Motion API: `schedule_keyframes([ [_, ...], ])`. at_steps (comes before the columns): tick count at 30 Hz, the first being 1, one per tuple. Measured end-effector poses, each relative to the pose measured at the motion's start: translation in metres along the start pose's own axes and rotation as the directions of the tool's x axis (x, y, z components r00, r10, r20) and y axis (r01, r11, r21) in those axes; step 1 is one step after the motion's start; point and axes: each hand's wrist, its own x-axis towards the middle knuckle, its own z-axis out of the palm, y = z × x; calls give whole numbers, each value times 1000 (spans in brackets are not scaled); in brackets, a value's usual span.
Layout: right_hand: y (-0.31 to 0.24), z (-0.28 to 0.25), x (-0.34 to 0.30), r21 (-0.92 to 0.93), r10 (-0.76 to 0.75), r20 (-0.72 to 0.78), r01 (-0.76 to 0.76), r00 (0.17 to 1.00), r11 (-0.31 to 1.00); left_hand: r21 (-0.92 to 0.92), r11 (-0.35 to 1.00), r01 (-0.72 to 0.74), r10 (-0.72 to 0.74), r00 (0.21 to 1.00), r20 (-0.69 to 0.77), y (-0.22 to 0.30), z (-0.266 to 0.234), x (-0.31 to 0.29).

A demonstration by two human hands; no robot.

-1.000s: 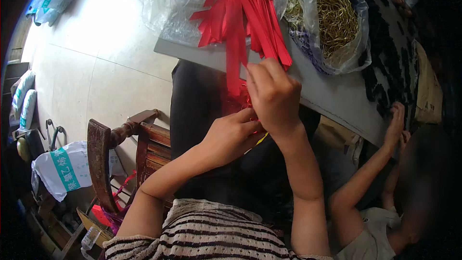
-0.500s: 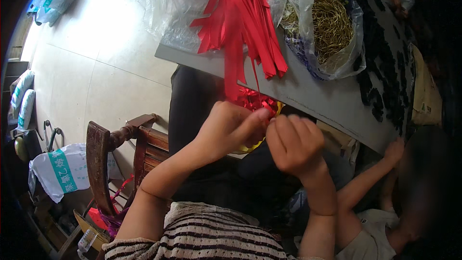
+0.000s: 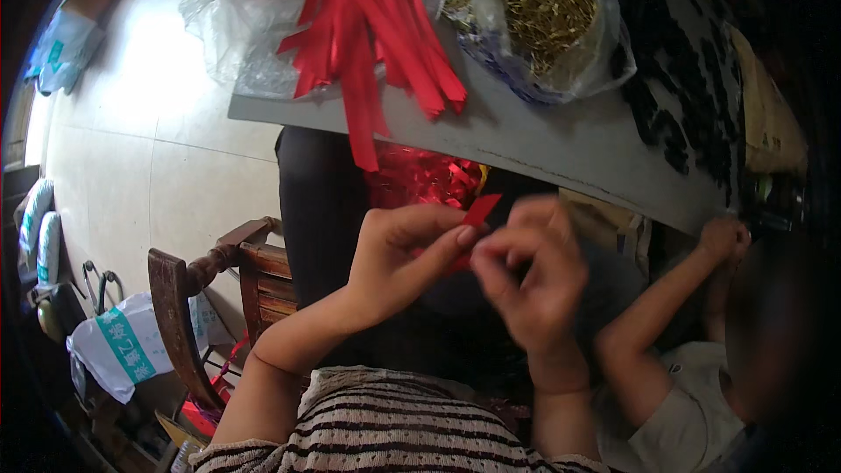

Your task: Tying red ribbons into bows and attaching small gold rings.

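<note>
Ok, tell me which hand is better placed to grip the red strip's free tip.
Probably the right hand: it is curled close beside the tip, while the left hand pinches the red strip.

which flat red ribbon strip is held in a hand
The slant-tipped red strip pinched in the bare left hand; the other red strips lie heaped on the grey table.
</note>
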Motion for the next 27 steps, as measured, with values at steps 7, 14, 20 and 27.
schedule_keyframes([
  [7, 26, 17, -2, 693, 315, -22, -213, 949, 689, -172, 978, 116, -114, 993, 22, 5, 9, -1],
  [14, 33, 15, -2, 629, 295, -63, -191, 954, 754, -133, 985, 110, -91, 986, 142, -4, 8, -8],
  [20, 39, -1, 3, 642, 349, -219, -134, 911, 755, -164, 952, 258, -195, 926, 324, -10, 13, -7],
  [27, 38, 2, 5, 464, 265, -267, -118, 927, 878, -65, 996, 64, -51, 982, 184, -6, 24, 0],
])
